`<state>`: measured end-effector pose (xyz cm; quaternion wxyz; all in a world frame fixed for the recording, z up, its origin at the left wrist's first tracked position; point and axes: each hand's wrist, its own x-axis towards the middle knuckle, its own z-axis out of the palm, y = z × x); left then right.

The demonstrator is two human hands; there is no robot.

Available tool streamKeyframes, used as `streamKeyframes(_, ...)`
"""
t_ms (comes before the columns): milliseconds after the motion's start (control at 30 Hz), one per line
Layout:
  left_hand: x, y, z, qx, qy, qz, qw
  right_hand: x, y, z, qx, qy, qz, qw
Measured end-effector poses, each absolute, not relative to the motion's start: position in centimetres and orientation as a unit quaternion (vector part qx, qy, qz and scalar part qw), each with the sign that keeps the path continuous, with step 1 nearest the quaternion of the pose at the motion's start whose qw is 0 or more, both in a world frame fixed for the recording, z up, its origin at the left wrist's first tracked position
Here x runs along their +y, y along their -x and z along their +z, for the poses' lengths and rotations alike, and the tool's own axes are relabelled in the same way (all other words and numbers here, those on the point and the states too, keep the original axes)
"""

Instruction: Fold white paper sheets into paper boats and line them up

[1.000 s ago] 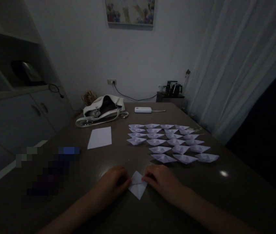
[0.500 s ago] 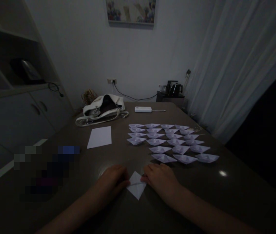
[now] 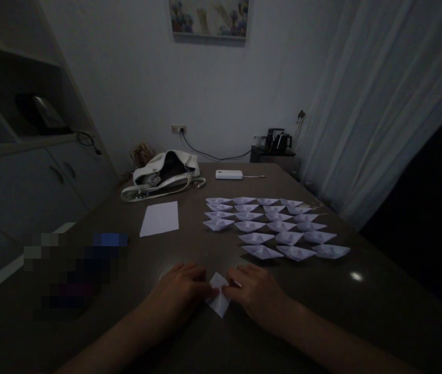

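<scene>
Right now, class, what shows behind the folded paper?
Behind the folded paper, the tabletop holds rows of paper boats, mostly rightward, and a white device farther back. The left hand and right hand partly cover the paper; the tabletop beneath it is hidden.

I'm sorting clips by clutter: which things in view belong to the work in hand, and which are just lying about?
Apparently part of the work:
folded paper, touched by left hand and right hand
paper boats, in rows
probably the white sheet

Apparently just lying about:
white bag
white device with short cable
</scene>
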<state>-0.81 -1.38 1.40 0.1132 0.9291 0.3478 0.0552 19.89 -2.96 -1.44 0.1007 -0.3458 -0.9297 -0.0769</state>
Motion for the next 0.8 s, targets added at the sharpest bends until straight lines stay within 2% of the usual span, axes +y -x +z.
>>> streamKeyframes(67, -1.6, 0.9, 1.7, 0.335, -0.937, 0.039, 0.095, -3.3, -19.8, -0.7, -0.936, 0.338, -0.062, 0.075)
streamKeyframes(167, -1.4, 1.6, 1.9, 0.333, -0.931, 0.054, 0.136, -3.4, -20.1, 0.8, -0.926, 0.373, 0.008, 0.063)
streamKeyframes(233, -1.1, 2.1, 2.0, 0.340, -0.924, 0.069, 0.162, -3.2, -20.8, 1.6, -0.919, 0.384, 0.062, 0.065)
streamKeyframes(333, -0.4, 2.7, 2.4, 0.338, -0.928, 0.056, 0.145, -2.7, -21.9, 2.2, -0.915, 0.381, 0.112, 0.072)
streamKeyframes(500, -0.4, 2.7, 3.2, 0.299, -0.946, 0.028, 0.123, -2.6, -22.1, 2.4, -0.914, 0.382, 0.117, 0.072)
streamKeyframes(633, -0.8, 1.8, 2.3, 0.367, -0.917, 0.071, 0.137, -3.0, -21.3, 2.2, -0.911, 0.395, 0.100, 0.067)
streamKeyframes(800, -1.0, 0.3, -0.2, 0.445, -0.867, 0.119, 0.190, -3.0, -20.7, 1.1, -0.869, 0.451, 0.134, 0.152)
